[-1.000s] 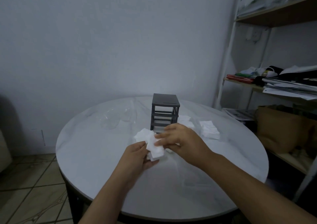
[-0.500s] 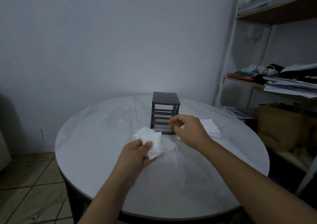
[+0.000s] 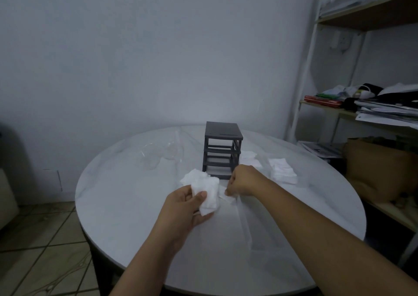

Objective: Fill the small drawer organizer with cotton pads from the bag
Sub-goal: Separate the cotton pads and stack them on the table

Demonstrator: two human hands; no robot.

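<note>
White cotton pads (image 3: 207,193), a small stack, were clamped between the thumb and curled fingers of my left hand (image 3: 185,207). My right hand (image 3: 245,182), fingers curled, pinched a single pad (image 3: 229,198) lying on the round table (image 3: 135,205), just in front of the dark drawer organizer (image 3: 222,150). Loose pads (image 3: 282,171) lay to its right, the clear bag (image 3: 158,157) to its left.

No text, label or number can be read anywhere.

Ahead: drawer organizer (image 3: 222,150) blocks my reach.
Right: cotton pad pile (image 3: 282,174) beside it.
Near me: table (image 3: 126,205) surface passable.
</note>
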